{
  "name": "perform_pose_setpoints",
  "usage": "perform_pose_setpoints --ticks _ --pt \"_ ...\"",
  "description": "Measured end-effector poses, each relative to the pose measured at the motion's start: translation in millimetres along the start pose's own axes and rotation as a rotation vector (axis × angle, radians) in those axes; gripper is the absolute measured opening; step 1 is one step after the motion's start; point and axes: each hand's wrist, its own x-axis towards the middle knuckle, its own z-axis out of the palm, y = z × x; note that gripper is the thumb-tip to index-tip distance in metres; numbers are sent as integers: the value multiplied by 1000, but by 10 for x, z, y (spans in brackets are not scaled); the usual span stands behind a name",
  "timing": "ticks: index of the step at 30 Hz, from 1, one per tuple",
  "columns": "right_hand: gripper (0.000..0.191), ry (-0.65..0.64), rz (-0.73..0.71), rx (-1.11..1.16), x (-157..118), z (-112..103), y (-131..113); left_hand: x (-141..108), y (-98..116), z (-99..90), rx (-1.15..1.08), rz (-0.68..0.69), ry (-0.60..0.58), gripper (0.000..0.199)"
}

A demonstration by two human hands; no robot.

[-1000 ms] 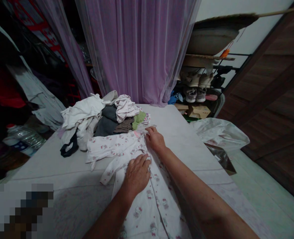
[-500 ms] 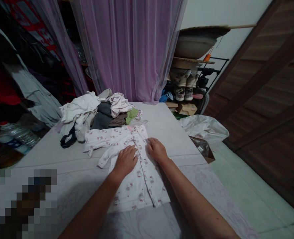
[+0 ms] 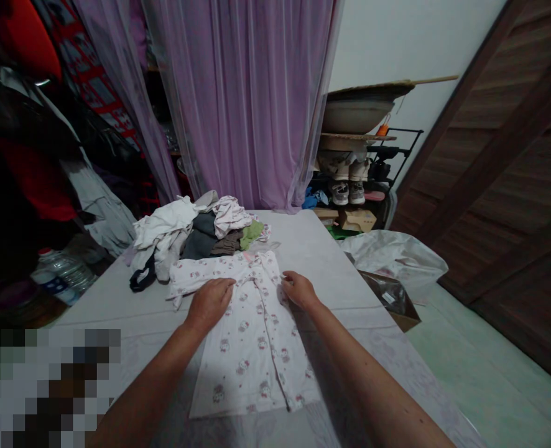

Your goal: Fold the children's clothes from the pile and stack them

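The printed garment (image 3: 247,348) lies front up at the lower centre of the frame, the step in hand judged to be spreading and straightening its upper part; the next move calls for fingertips at cloth edges and light, even tension. Left hand (image 3: 209,305) at the left sleeve and right hand (image 3: 298,290) at the right edge both have loosely curled fingers, any pinch of cloth being impossible to tell. The collar points toward the top of the frame, the long axis running nearly vertically to the hem below.
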Motion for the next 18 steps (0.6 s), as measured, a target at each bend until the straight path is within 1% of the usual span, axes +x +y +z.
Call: perform_pose_setpoints --ticks 2,4,6,8,11,14,16,18 --pt "34 0 39 47 247 32 -73 200 -225 -140 90 -68 6 39" --pt "33 -8 85 102 485 84 -150 383 -453 -206 182 -109 -46 40" --pt "31 -19 119 149 683 152 -227 523 -646 -202 268 -144 -132 42" --pt "29 -28 136 173 827 227 -294 618 -777 -156 342 -192 -202 46" --pt "24 -40 147 159 961 335 -353 718 -852 -86 411 -268 -236 55" --pt "21 -59 148 102 1027 395 -361 814 -828 -79 442 -343 -267 64" --pt "22 -68 138 52 1037 384 -355 871 -797 -102 439 -388 -312 62" --pt "21 -62 118 -2 1012 327 -358 908 -768 -128 405 -402 -358 54"
